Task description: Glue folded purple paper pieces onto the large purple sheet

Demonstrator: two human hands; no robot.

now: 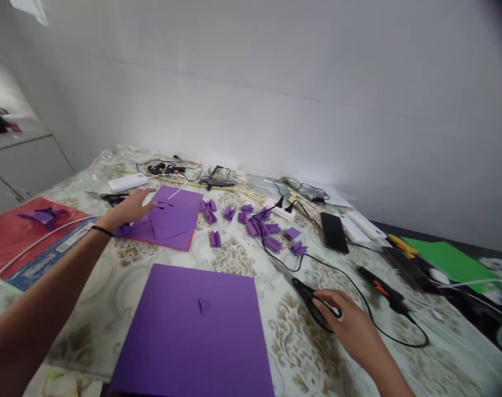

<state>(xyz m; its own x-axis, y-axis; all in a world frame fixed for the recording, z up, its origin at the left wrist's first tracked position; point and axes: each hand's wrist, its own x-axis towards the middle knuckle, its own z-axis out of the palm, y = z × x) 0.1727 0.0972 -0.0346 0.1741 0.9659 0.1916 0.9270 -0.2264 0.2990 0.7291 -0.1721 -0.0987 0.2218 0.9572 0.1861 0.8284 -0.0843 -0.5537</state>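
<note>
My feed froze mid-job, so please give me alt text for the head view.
A person's right hand holds black scissors by the handle over a patterned tablecloth, while the left hand reaches across purple paper. A large purple sheet lies nearest, small folded purple pieces beyond it, and a glue gun to the right.

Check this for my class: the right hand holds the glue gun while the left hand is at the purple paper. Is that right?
Not quite: the head view shows the right hand holding black-handled scissors; the glue gun lies untouched nearby. The left hand is at the purple paper.
</note>
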